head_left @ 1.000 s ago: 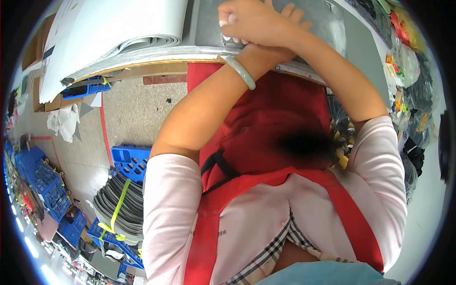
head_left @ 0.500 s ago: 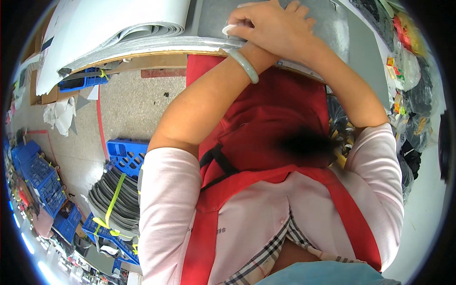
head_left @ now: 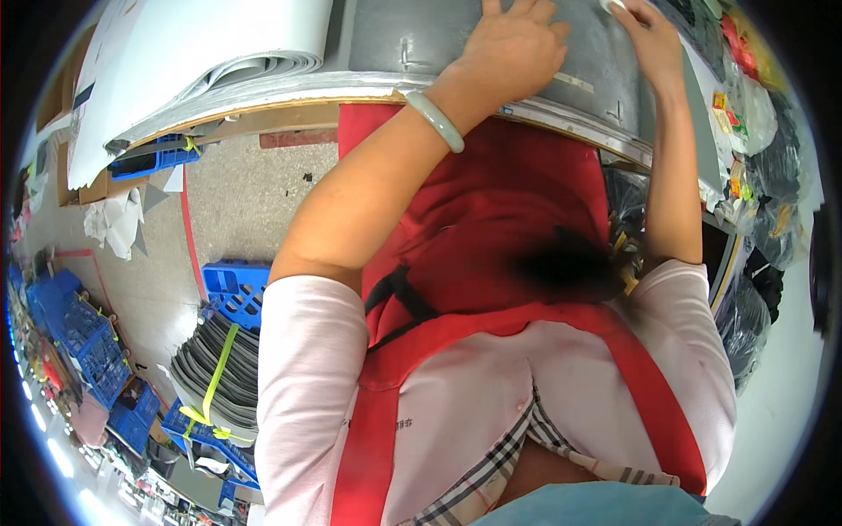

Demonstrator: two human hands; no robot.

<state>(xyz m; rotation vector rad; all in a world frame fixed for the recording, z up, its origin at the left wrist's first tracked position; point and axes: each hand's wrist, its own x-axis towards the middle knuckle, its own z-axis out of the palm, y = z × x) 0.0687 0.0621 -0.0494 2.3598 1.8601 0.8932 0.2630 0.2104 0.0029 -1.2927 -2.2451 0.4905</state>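
On the surface [head_left: 574,125], our left hand [head_left: 516,54] lies with spread fingers over the grey sheet [head_left: 598,57], which seems smooth and stiff, better taken by its edge; farther, our right hand [head_left: 653,35] pinches a small white piece [head_left: 611,4], probably light.

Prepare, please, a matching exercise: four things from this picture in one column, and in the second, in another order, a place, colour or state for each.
1. right hand
2. bangle
3. apron
4. rolled white sheets

A. red
B. on the table's left side
C. holding a small white thing
D. around the left wrist

Pairs: 1-C; 2-D; 3-A; 4-B.
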